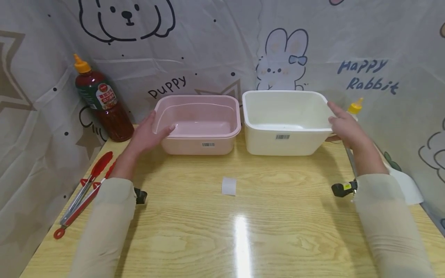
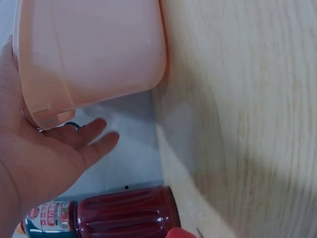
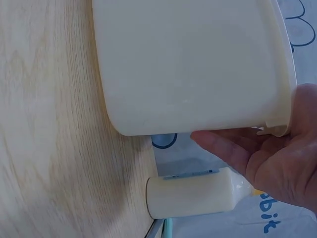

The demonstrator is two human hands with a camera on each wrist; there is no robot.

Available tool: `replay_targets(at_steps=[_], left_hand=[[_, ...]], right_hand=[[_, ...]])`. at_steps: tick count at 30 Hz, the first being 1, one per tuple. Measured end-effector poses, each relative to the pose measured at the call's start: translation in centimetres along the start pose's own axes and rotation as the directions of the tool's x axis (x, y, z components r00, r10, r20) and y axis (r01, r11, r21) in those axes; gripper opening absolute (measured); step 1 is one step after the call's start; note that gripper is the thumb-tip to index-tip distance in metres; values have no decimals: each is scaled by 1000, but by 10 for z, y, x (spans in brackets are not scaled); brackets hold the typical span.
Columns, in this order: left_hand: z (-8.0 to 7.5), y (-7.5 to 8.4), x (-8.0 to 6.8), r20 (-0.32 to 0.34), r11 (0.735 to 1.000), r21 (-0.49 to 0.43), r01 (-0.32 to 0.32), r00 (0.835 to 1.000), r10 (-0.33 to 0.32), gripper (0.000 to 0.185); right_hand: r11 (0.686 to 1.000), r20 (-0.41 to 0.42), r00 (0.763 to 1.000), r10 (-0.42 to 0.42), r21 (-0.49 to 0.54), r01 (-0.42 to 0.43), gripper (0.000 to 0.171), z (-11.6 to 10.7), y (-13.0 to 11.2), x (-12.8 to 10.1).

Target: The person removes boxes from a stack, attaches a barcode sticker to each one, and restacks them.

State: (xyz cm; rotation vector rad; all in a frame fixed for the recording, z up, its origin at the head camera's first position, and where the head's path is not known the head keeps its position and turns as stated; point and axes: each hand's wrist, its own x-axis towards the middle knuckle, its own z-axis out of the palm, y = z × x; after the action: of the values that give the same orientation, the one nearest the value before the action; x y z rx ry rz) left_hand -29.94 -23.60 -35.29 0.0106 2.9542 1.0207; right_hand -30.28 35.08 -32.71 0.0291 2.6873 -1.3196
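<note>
A pink plastic bin [image 1: 184, 146] and a white plastic bin [image 1: 260, 143] stand side by side at the back of the table, each with a small barcode label in front. My left hand [image 1: 144, 135] holds the pink bin's left end at the rim, its thumb reaching over the edge. In the left wrist view, two fingers of the left hand [image 2: 54, 153] stick out below the rim, away from the wall. My right hand [image 1: 347, 125] grips the white bin's right rim. Fingers of the right hand [image 3: 282, 158] lie under that rim in the right wrist view.
A red sauce bottle [image 1: 104, 104] leans at the back left. Red-tipped tongs [image 1: 81, 197] lie along the left edge. On the wooden table [image 1: 180, 231] is a small white paper square [image 1: 228, 186]. A yellow-capped white bottle [image 3: 190, 196] stands behind the right hand.
</note>
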Motion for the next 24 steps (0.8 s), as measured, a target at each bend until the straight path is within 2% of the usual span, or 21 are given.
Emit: replay_targets(at_steps=[6,12,18,24], left_hand=[[3,2,-4,16,992,-115,48,999,-47,115],[3,4,-6,23,985,-150,86,996,-83,115],[3,6,-5,19,976,-190,106,994,-104,110],[4,5,-4,2,965,-234,118,993,-121,108]], right_hand=[[1000,-34,999,10,4,-10,59,0,0,0],[999,-50,998,33,14,-32,60,-5,-4,-4],[999,-63,997,-36,34,39,59,-16,-12,-8],[999,-74,997,-16,32,18,58,-31,-30,-17]])
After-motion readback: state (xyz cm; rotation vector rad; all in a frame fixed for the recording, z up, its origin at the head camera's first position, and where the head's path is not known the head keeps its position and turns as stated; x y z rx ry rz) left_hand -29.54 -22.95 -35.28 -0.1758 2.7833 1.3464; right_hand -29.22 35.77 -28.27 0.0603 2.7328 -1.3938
